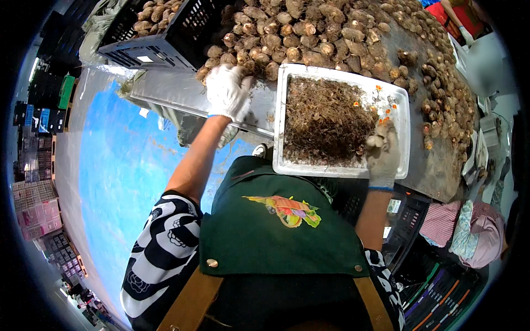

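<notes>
My left hand (227, 92), in a white knitted glove, is at the near edge of the heap of brown taro corms (292, 41). Motion smears its fingers, so I cannot tell whether they hold anything. My right hand (383, 151), in a soiled pale glove, is over the right side of a white tray (402, 110). Its fingers are curled, and whatever they may hold is hidden. Brown root fibres and peelings (326, 121) fill much of the tray. Small orange-and-white cut pieces (388, 110) lie at its right end.
A black plastic crate (160, 49) of corms stands at the back left on the metal table (165, 91). More corms (444, 99) spread along the right. Another person's gloved hand (466, 36) shows at the far right. Blue floor (127, 165) lies left; dark crates (406, 220) stand lower right.
</notes>
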The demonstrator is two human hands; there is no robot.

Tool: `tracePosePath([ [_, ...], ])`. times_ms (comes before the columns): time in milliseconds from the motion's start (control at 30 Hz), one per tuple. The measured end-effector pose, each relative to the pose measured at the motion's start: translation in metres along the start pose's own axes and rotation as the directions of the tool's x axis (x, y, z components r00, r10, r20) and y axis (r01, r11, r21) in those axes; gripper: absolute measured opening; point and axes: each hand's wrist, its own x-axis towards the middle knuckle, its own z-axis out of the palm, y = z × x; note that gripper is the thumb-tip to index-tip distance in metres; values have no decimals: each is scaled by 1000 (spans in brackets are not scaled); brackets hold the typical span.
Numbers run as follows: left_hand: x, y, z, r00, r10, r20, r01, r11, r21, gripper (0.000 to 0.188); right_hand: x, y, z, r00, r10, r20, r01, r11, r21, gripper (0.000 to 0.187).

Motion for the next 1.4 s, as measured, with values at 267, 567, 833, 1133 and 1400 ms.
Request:
tracePosePath([
  [267,17,-27,22,947,280,159,-318,889,329,39,1,17,-5,991,-13,136,10,1000,24,25],
  [567,-2,71,-36,935,162,317,190,524,-830,42,-28,25,60,939,-28,343,134,948,-290,37],
  [833,-22,146,-38,898,410,161,-18,400,-916,40,-20,24,56,808,-128,574,260,953,-153,39],
  [1133,-29,166,-22,859,459,226,85,307,-948,51,-39,13,44,853,28,522,-40,999,12,37],
  [1400,-35,180,-12,791,202,578,600,-70,-797,26,-44,22,56,905,-94,415,198,956,-216,31],
])
